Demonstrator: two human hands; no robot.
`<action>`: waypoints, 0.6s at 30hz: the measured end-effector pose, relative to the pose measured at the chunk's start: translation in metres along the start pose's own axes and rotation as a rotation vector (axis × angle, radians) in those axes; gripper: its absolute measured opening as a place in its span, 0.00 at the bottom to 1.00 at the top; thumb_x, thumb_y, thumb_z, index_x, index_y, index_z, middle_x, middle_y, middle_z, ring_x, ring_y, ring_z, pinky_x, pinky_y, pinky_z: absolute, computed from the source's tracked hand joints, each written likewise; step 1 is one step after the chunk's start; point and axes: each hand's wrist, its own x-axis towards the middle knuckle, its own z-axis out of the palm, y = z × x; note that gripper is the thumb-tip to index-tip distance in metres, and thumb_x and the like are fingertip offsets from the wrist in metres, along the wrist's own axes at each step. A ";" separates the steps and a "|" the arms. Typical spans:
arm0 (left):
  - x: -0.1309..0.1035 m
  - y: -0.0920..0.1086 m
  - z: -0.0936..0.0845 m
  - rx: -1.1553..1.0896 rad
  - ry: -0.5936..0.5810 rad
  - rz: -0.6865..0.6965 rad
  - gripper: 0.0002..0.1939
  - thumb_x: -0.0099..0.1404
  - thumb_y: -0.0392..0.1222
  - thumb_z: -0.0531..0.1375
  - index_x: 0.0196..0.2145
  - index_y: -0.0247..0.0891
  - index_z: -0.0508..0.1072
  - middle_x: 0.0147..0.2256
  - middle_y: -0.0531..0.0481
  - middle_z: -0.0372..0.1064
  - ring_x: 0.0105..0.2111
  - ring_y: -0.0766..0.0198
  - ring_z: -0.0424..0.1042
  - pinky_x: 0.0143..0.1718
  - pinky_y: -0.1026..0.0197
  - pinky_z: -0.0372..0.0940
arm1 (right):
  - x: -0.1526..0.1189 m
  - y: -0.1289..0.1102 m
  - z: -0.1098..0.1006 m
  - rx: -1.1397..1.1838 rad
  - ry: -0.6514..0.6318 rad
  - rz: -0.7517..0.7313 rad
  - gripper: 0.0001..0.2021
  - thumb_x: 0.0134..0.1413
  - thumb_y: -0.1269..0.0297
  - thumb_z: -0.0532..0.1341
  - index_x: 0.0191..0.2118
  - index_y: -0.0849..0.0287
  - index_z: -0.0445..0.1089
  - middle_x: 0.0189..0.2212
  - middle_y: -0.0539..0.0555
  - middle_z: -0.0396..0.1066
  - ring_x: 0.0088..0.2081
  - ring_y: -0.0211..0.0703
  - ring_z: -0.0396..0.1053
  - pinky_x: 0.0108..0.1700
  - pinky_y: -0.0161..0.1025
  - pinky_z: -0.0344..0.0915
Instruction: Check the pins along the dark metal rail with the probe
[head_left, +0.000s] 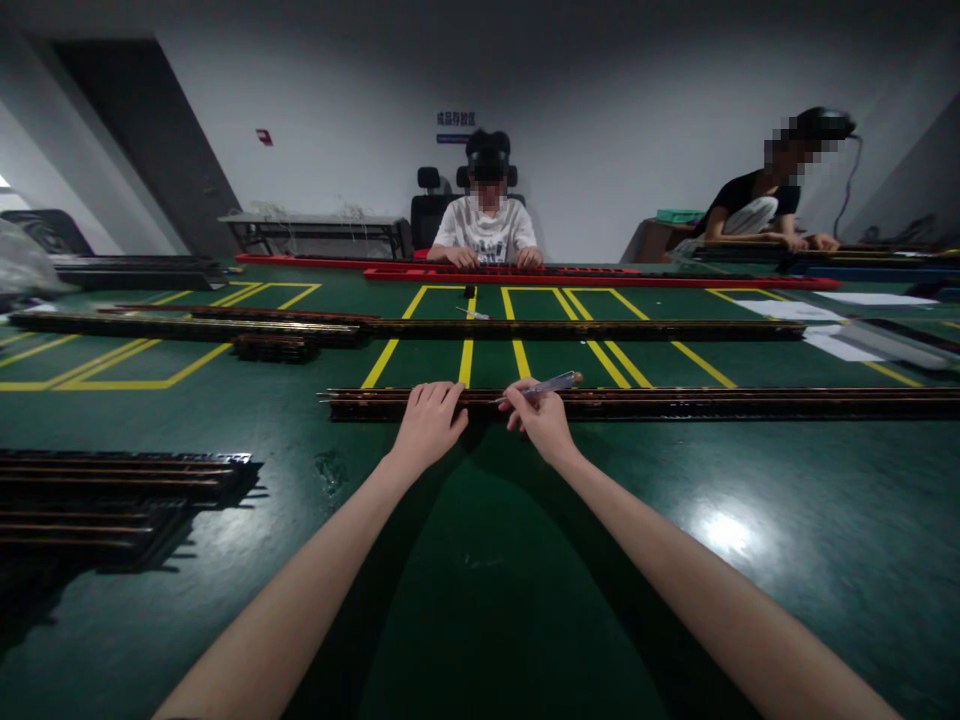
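A long dark strip (720, 402) with copper-coloured rods along it lies crosswise in front of me on the green table. My left hand (431, 425) rests over its left part, fingers stretched across the top and thumb apart at the near side. My right hand (544, 420) is closed around a small screwdriver (553, 384) with a clear handle and a brass-coloured end cap. The screwdriver's thin shaft points left, and its tip is at the strip between my hands. Whether the tip touches the strip is too small to tell.
More dark strips (585, 329) lie farther back, with a stack (120, 480) at the left front. A second small screwdriver (474, 314) lies behind. Red strips (600, 276) lie before a co-worker (487, 225); another person (757, 205) works at right near paper sheets (840, 340).
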 end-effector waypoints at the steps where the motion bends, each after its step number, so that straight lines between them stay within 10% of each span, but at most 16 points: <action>1: 0.000 0.000 0.000 0.001 0.004 0.001 0.21 0.66 0.43 0.47 0.52 0.32 0.65 0.49 0.40 0.68 0.50 0.53 0.64 0.55 0.47 0.56 | 0.000 0.000 0.000 -0.002 0.000 0.000 0.10 0.53 0.57 0.58 0.30 0.59 0.65 0.25 0.51 0.70 0.19 0.33 0.66 0.20 0.31 0.63; 18: 0.000 -0.001 0.002 -0.019 -0.003 -0.003 0.21 0.66 0.44 0.47 0.52 0.34 0.65 0.50 0.40 0.67 0.51 0.53 0.64 0.55 0.46 0.55 | -0.001 -0.002 0.001 0.020 0.055 0.008 0.12 0.53 0.54 0.58 0.28 0.59 0.65 0.24 0.51 0.69 0.19 0.33 0.65 0.19 0.32 0.62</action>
